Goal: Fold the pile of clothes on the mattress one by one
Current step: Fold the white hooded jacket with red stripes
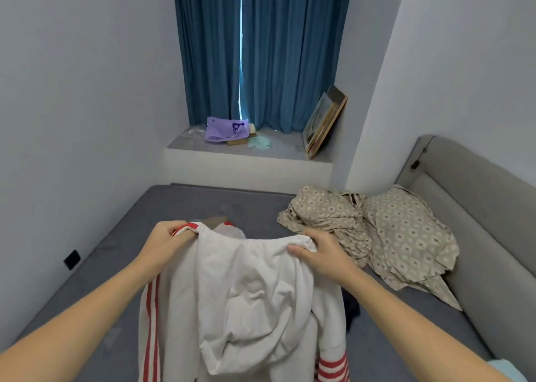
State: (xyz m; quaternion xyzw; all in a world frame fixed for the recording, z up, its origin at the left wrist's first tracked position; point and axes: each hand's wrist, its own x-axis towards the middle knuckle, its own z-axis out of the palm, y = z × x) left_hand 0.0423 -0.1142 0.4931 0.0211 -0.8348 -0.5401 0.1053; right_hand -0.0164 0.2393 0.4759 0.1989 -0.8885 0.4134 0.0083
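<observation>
Head view. You hold a white hoodie up over the grey mattress, the garment hanging from both hands at 6 o'clock in the frame. Your left hand has its fingers clamped on the top edge at a red-striped cuff or trim. Your right hand has its fingers clamped on the opposite top corner, thumb on the near side of the cloth. The hood droops down the middle of the garment. Red stripes run down the sleeve at 7 o'clock, and a red-striped cuff shows at 5 o'clock.

A dark garment lies on the mattress just behind the hoodie at 4 o'clock, mostly hidden. Crumpled patterned beige bedding sits at 2 o'clock, against the grey padded headboard.

At 12 o'clock, blue curtains hang over a window ledge. On it lie a purple bag and a leaning picture frame.
</observation>
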